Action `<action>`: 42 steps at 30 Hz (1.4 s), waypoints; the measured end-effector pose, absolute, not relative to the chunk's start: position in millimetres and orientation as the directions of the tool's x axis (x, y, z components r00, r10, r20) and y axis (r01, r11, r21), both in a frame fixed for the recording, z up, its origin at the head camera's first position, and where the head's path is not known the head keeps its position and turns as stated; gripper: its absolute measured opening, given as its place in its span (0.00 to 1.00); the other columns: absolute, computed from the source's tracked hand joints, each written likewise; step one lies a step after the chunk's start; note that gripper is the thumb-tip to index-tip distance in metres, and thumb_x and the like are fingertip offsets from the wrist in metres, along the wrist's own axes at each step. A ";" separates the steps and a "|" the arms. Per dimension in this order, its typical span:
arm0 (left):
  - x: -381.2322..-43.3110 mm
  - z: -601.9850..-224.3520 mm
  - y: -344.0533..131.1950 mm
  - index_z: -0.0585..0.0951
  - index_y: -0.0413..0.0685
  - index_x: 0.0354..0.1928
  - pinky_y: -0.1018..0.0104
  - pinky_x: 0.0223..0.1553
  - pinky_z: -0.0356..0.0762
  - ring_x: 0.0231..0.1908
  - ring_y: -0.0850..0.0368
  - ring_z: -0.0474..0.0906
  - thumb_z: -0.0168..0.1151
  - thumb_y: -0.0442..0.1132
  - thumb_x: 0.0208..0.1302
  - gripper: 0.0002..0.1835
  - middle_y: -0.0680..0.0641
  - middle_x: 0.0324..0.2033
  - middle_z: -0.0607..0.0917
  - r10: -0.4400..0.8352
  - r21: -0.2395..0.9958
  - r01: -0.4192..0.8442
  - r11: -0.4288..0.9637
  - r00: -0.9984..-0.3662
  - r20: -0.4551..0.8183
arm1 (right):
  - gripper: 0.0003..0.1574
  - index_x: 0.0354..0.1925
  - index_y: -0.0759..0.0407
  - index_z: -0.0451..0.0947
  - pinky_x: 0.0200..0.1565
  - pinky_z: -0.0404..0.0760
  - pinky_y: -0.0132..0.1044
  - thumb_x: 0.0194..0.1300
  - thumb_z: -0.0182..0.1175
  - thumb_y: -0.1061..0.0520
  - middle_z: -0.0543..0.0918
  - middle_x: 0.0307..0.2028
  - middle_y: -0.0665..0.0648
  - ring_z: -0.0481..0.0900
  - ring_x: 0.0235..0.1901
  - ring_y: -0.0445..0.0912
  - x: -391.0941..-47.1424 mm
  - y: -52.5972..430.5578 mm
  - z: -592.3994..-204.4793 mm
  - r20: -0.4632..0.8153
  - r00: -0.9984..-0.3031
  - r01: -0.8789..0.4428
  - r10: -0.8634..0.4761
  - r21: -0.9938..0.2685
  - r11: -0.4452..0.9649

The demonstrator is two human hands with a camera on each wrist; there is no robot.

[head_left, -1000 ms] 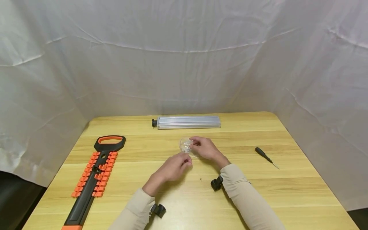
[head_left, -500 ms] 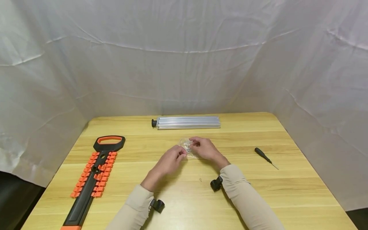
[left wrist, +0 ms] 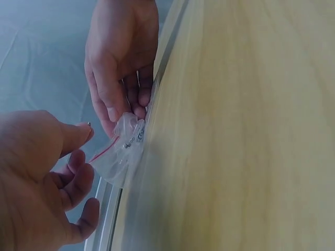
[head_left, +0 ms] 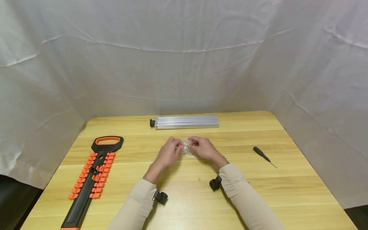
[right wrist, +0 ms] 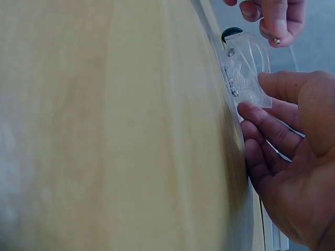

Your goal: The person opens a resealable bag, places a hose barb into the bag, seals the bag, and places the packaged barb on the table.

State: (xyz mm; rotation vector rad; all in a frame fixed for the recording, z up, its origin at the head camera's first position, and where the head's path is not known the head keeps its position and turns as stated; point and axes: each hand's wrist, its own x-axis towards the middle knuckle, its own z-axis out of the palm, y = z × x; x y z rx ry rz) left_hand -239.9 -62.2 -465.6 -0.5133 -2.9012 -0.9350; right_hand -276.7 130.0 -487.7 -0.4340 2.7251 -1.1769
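Note:
My right hand (head_left: 204, 148) pinches the edge of a small clear zip bag (right wrist: 243, 70) lying on the wooden table. Small metal parts show through the plastic, and a red zip line crosses the bag (left wrist: 121, 151) in the left wrist view. My left hand (head_left: 168, 152) is just left of the bag in the head view. Between its thumb and forefinger it pinches a tiny metal screw (right wrist: 277, 40), whose end also peeks past the thumb tip in the left wrist view. A separate tiny metal piece (head_left: 199, 179) lies on the table nearer the body.
Behind the bag lies a silver aluminium profile (head_left: 187, 122) with a black knob. At the left is a black rack with orange clips (head_left: 91, 179). A black screwdriver (head_left: 261, 154) lies at the right. Pale cloth (head_left: 184, 64) encloses the table's back and sides.
My left hand has moved forward from in front of the bag, first leftward, and is now at its left side. My right hand keeps its hold on the bag.

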 end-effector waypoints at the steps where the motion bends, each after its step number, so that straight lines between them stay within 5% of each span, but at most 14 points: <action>1: -240.7 -465.5 -62.0 0.80 0.51 0.41 0.66 0.34 0.71 0.32 0.61 0.69 0.53 0.42 0.72 0.07 0.50 0.37 0.74 0.290 0.551 0.324 0.769 -0.945 0.150 | 0.25 0.60 0.50 0.76 0.50 0.79 0.41 0.65 0.61 0.52 0.85 0.42 0.50 0.81 0.43 0.43 -277.1 129.8 -488.0 -0.014 -0.948 -0.209 -0.319 -0.729 0.652; 26: -239.7 -473.7 -66.5 0.79 0.53 0.40 0.65 0.37 0.71 0.34 0.60 0.69 0.56 0.44 0.70 0.05 0.51 0.37 0.74 0.243 0.563 0.269 0.781 -0.962 0.122 | 0.24 0.60 0.49 0.76 0.50 0.79 0.40 0.65 0.60 0.52 0.85 0.43 0.49 0.81 0.43 0.42 -273.7 126.5 -488.0 -0.024 -0.950 -0.192 -0.310 -0.739 0.645; 42: -207.1 -452.0 -46.8 0.79 0.54 0.36 0.69 0.36 0.72 0.37 0.61 0.72 0.57 0.44 0.68 0.05 0.53 0.37 0.78 0.390 0.606 0.386 0.696 -0.911 0.132 | 0.24 0.61 0.48 0.75 0.51 0.79 0.43 0.66 0.60 0.52 0.85 0.44 0.50 0.81 0.44 0.44 -275.0 128.1 -486.3 -0.029 -0.955 -0.183 -0.296 -0.728 0.661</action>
